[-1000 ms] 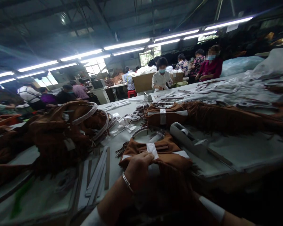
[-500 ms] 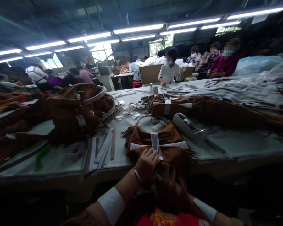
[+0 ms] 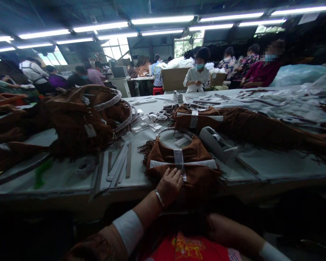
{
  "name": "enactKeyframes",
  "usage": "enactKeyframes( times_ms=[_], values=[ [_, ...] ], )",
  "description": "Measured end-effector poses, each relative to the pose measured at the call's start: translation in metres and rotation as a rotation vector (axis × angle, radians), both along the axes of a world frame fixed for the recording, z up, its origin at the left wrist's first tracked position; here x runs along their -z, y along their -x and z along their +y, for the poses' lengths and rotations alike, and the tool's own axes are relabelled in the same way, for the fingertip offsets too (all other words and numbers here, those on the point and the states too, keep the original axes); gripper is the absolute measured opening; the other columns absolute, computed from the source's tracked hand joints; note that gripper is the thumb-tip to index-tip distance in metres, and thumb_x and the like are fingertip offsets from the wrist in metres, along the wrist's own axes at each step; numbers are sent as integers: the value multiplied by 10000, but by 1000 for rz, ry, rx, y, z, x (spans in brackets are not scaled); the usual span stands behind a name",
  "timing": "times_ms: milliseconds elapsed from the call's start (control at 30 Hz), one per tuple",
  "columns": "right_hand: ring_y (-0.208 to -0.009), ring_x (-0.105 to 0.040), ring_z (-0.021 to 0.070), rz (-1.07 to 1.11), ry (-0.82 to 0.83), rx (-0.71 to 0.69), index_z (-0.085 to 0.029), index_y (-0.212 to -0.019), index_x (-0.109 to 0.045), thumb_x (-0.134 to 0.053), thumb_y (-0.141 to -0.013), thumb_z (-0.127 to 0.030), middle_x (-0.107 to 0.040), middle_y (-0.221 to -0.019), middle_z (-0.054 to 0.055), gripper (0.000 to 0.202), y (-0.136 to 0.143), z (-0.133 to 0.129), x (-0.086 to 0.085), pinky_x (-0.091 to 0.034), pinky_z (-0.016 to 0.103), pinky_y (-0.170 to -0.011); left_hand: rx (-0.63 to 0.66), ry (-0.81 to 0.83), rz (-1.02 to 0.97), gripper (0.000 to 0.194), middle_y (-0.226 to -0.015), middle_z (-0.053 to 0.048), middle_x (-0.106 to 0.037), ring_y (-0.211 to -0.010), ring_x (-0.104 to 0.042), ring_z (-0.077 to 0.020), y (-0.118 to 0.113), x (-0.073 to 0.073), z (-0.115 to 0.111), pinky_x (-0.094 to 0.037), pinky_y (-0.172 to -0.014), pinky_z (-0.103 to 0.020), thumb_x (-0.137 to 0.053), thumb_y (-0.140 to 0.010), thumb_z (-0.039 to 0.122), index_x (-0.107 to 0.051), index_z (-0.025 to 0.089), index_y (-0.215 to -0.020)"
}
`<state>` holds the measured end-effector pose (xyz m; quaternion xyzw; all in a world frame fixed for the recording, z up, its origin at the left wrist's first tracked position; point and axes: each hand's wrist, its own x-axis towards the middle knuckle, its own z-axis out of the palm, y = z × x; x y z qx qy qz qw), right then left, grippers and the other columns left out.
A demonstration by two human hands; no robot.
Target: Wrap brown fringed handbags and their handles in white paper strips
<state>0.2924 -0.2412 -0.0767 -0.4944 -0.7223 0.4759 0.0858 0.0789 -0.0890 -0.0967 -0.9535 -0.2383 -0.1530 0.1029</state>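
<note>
fringed brown handbag [image 3: 194,174]: right up at the front edge of the bench [image 3: 274,167], a tape strip [image 3: 178,156] running over its white band [image 3: 206,164]
left hand [image 3: 170,184]: unclenched, fingers stretched out on the handbag's front, touching the tape
right hand [image 3: 216,225]: below the front edge, in shadow (clenched or loose, i can't tell)
tape dispenser [image 3: 211,139]: just beside the handbag, on its right
flat strips [image 3: 118,166]: bunched near the front edge, left of the handbag
second taped handbag [image 3: 183,122]: farther in, toward the far edge
</note>
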Motion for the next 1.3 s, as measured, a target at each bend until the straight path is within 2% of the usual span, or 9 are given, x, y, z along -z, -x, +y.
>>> enactKeyframes(
  times_ms=[100,167,267,367,567,800,967,1133,1300],
  values=[
    [-603,-583,138,-259,-84,-11,-180,-785,-730,-548,-913,-263,-690,-704,20,237,-26,2,-20,-437,235,-564,-5,23,10,311,-1361,-149,-620,-1267,-578,-311,-5,0,2,-442,-1057,-549,-458,-999,211,-641,117,-1231],
    [-638,-604,161,-373,-257,106,-180,-776,-713,-488,-933,-250,-691,-728,46,283,-31,13,-39,-452,265,-606,-14,42,20,311,-1361,-156,-619,-1273,-572,-313,-11,-2,4,-443,-1052,-556,-469,-995,215,-635,110,-1236],
    [-901,-644,218,-322,-615,250,-202,-1027,-701,-469,-956,-273,-713,-988,89,252,-15,42,-57,-488,343,-823,-40,71,27,307,-1354,-165,-621,-1267,-577,-312,-19,-7,9,-446,-1044,-556,-473,-994,215,-635,112,-1234],
    [-1195,-548,295,-363,-825,293,-193,-1247,-640,-570,-886,-236,-647,-1265,128,370,10,72,-47,-405,444,-1028,-44,100,31,302,-1350,-160,-625,-1254,-587,-301,-23,-11,15,-450,-1046,-537,-485,-991,228,-636,130,-1234],
    [-1271,-503,297,-546,-799,268,-171,-1293,-628,-526,-852,-116,-615,-1357,117,456,7,96,-8,-357,458,-1058,-26,140,5,302,-1362,-139,-621,-1289,-566,-264,-18,-9,28,-443,-1079,-503,-483,-998,212,-634,146,-1252],
    [-1386,-394,342,-767,-815,230,-333,-1414,-534,-452,-869,-63,-422,-1553,69,614,-55,87,-10,-393,522,-996,-10,166,-46,302,-1363,-151,-617,-1301,-558,-269,-17,-4,31,-451,-1079,-513,-507,-986,192,-632,136,-1255],
    [-1441,-318,381,-721,-732,162,-275,-1504,-426,-566,-728,-121,-312,-1605,117,804,-89,72,-22,-374,550,-1053,-12,164,-56,295,-1371,-145,-612,-1297,-561,-278,-18,-1,31,-454,-1078,-525,-503,-985,180,-643,137,-1242],
    [-1406,-376,341,-477,-805,209,-253,-1354,-588,-610,-858,-326,-442,-1529,107,502,-33,79,-51,-352,522,-1106,-20,166,-65,307,-1366,-155,-614,-1301,-556,-293,-19,-2,30,-448,-1080,-538,-503,-985,207,-644,134,-1248],
    [-1207,-554,312,-350,-842,332,-168,-1254,-642,-564,-850,-144,-632,-1294,153,412,21,101,-17,-424,495,-1039,-31,188,-89,340,-1375,-130,-614,-1317,-542,-266,-16,-3,26,-423,-1113,-504,-511,-986,244,-614,155,-1297]
  ],
)
